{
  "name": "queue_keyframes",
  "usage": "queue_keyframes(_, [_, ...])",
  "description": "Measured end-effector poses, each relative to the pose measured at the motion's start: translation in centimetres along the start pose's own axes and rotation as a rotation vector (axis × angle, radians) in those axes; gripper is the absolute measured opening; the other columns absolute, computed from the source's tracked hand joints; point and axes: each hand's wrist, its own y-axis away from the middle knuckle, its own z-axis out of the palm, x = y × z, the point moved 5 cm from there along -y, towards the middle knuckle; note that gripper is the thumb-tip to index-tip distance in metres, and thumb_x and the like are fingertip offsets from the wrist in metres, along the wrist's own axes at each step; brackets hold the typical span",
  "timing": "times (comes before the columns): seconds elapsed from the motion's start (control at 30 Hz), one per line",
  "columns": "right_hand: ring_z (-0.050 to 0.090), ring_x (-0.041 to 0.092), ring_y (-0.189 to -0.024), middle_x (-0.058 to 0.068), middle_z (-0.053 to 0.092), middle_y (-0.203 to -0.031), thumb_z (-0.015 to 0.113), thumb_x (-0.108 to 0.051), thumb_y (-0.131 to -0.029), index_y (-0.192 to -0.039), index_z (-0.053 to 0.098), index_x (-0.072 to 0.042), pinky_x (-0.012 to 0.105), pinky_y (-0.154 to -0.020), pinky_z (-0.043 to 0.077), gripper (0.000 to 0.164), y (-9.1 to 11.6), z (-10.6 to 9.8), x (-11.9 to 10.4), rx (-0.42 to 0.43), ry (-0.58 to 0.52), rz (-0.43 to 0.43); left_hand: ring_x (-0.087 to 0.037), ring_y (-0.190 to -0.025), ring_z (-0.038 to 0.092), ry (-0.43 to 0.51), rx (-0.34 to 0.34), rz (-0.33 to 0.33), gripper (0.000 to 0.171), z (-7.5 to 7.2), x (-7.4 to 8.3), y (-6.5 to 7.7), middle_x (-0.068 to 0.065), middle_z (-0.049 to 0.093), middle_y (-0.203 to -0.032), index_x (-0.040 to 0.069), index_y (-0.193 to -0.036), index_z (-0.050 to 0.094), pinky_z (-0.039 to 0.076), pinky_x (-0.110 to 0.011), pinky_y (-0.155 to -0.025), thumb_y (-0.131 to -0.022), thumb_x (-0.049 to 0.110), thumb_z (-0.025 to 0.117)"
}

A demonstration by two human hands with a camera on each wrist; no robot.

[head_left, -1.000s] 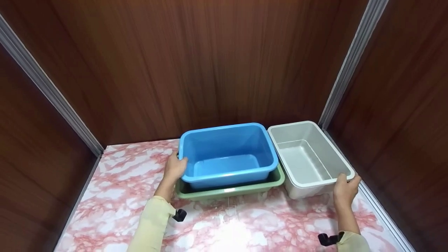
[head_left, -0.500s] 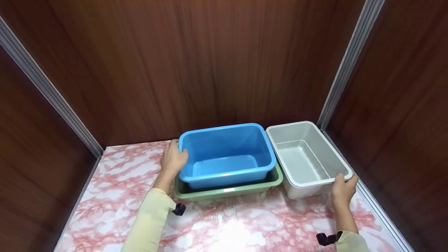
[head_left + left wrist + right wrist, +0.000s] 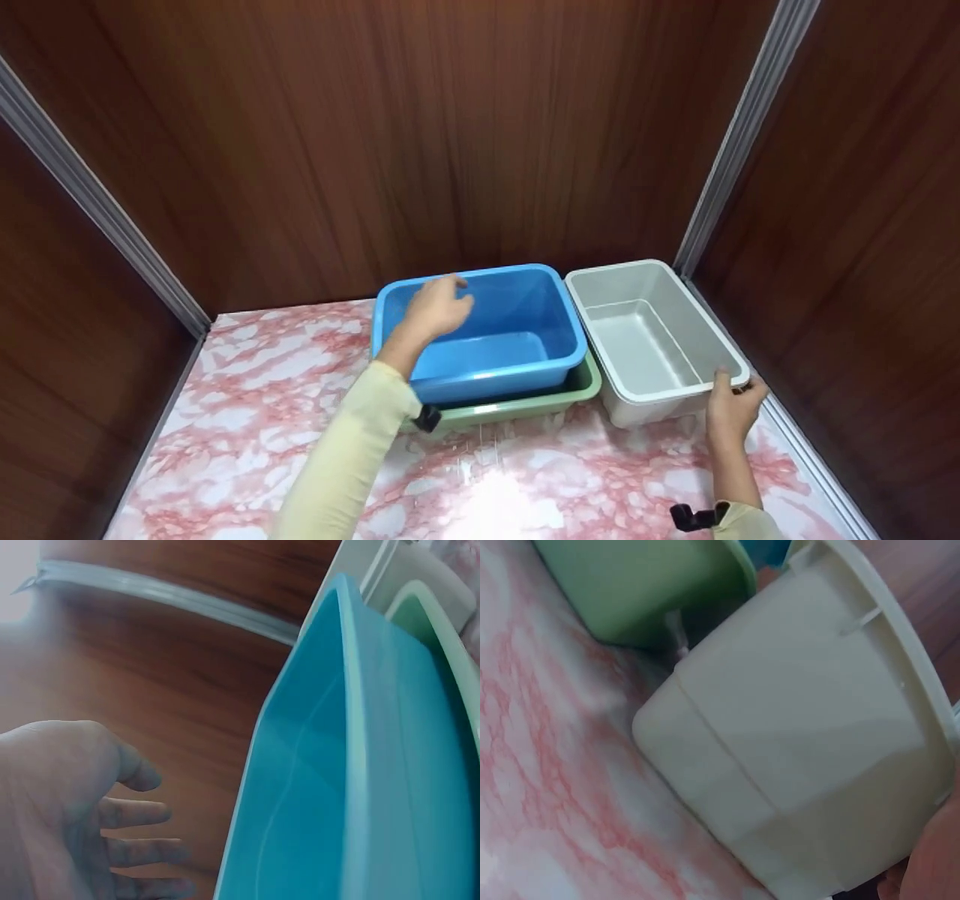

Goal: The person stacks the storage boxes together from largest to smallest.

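Note:
A blue plastic basin (image 3: 495, 375) sits inside a green basin (image 3: 517, 409), whose front rim shows below it. To their right stands a light grey basin (image 3: 652, 394), its long side turned toward the back wall. My left hand (image 3: 439, 306) is above the blue basin in the head view, holding nothing. In the left wrist view its fingers (image 3: 142, 850) are spread and relaxed, apart from the blue rim. With my right hand (image 3: 733, 409) I grip the grey basin's front right corner, thumb over the rim and fingers outside it.
Dark wood panels (image 3: 465, 135) rise behind and on both sides, joined by metal corner strips (image 3: 742, 142). The pink-and-white marbled tabletop (image 3: 262, 375) extends to the left and in front of the basins. A glare spot lies near its front.
My left hand has let go of the blue basin's left rim and moved right, over the basin. My right hand stays on the grey basin's corner; the basins look unmoved.

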Motion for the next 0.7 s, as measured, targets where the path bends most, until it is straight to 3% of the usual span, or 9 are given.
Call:
queue_keyframes(0.13, [0.044, 0.012, -0.099, -0.002, 0.04, -0.108, 0.061, -0.026, -0.09, -0.118, 0.039, -0.01, 0.024, -0.084, 0.039, 0.039, 0.8, -0.4, -0.7, 0.073, -0.061, -0.023, -0.018, -0.107, 0.053, -0.016, -0.064, 0.043, 0.04, 1.2, 2.8, -1.2, -0.004, 0.054, -0.134, 0.012, -0.135, 0.054, 0.047, -0.041, -0.089, -0.099, 0.03, 0.05])
queue_keyframes(0.3, [0.04, 0.006, -0.086, -0.001, 0.039, -0.101, 0.065, -0.02, -0.087, -0.109, 0.038, -0.012, 0.021, -0.076, 0.038, 0.035, 2.0, -0.4, -1.0, 0.121, -0.102, -0.005, -0.019, -0.108, 0.055, -0.077, -0.118, 0.095, 0.042, 3.0, 5.7, -2.7, -0.004, 0.054, -0.135, 0.012, -0.137, 0.053, 0.047, -0.042, -0.09, -0.099, 0.028, 0.05])
queue_keyframes(0.5, [0.053, 0.005, -0.06, 0.008, 0.045, -0.096, 0.064, -0.02, -0.091, -0.104, 0.034, -0.013, 0.018, -0.053, 0.049, 0.034, 3.0, 0.7, -0.2, 0.032, -0.261, 0.092, -0.018, -0.111, 0.054, -0.128, -0.144, 0.153, 0.042, 5.2, 8.0, -4.3, -0.003, 0.055, -0.135, 0.012, -0.137, 0.054, 0.046, -0.041, -0.092, -0.097, 0.027, 0.049])
queue_keyframes(0.7, [0.059, 0.008, -0.054, 0.01, 0.045, -0.099, 0.066, -0.024, -0.091, -0.11, 0.028, -0.012, 0.029, -0.053, 0.055, 0.043, 3.8, 1.7, 0.3, -0.038, -0.276, 0.135, -0.017, -0.106, 0.056, -0.141, -0.137, 0.22, 0.04, 7.3, 8.9, -5.3, -0.002, 0.058, -0.132, 0.012, -0.135, 0.057, 0.042, -0.043, -0.094, -0.097, 0.023, 0.048])
